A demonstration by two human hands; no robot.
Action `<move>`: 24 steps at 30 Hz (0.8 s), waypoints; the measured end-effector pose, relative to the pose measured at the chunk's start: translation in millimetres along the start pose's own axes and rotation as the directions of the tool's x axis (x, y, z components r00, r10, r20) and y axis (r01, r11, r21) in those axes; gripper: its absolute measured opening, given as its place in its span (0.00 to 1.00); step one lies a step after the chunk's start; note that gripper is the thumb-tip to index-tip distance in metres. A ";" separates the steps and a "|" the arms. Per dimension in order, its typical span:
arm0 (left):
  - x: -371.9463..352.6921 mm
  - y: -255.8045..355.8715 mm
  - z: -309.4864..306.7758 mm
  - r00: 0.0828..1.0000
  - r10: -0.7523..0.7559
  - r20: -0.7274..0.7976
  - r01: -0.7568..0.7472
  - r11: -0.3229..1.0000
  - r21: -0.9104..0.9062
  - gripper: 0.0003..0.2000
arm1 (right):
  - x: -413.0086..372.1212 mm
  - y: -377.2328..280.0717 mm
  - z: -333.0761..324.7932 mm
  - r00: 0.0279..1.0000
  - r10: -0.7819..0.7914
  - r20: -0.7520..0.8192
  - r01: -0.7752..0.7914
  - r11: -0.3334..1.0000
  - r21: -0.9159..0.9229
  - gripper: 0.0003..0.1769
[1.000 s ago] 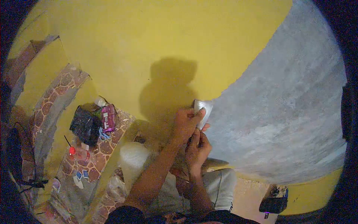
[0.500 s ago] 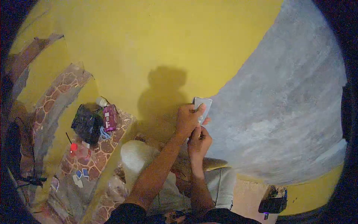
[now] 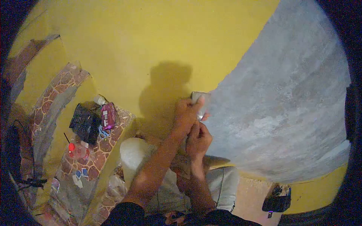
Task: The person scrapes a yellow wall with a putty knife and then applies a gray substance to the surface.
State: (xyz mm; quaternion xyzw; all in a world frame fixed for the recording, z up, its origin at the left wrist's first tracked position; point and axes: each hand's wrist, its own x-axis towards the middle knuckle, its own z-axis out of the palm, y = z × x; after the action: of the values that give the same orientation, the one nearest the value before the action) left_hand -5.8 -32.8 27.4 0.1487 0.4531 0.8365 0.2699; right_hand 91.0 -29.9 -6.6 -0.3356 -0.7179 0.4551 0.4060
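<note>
Both arms [image 3: 156, 173] reach forward with room on each side; the left hand [image 3: 184, 115] holds a silver packet [image 3: 203, 110], and the right hand [image 3: 199, 142] pinches its bottom end. Left, past the knee [image 3: 132, 152] and the edge of a patterned step [image 3: 102, 152], are a black bag [image 3: 83, 122] and a red-capped bottle [image 3: 80, 152], insides hard to see.

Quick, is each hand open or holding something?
Left hand: closed, holding a flat silvery packet, thumb on top.
Right hand: fingers curled by the packet's lower end; whether holding, can't tell.
</note>
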 end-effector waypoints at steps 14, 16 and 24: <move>-11.4 10.1 1.1 0.999 0.025 -0.023 -0.024 0.998 0.061 0.19 | 1.5 11.9 10.7 0.988 -0.133 -0.082 0.136 0.990 0.024 0.18; -4.5 7.4 1.3 1.000 0.025 -0.016 -0.024 0.998 0.061 0.20 | 9.4 0.9 3.6 0.985 -0.157 -0.069 0.155 0.987 -0.038 0.18; 0.1 86.0 8.5 0.953 0.297 -0.067 -0.291 0.953 0.090 0.23 | 46.7 -104.5 0.9 0.913 -0.369 0.177 0.388 0.917 -0.094 0.17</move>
State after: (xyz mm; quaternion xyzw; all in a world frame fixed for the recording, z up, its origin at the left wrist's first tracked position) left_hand -29.0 -65.2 104.1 0.1916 0.4689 0.8541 0.1180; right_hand 57.7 -28.1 102.9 -0.1787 -0.8263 0.3457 0.4072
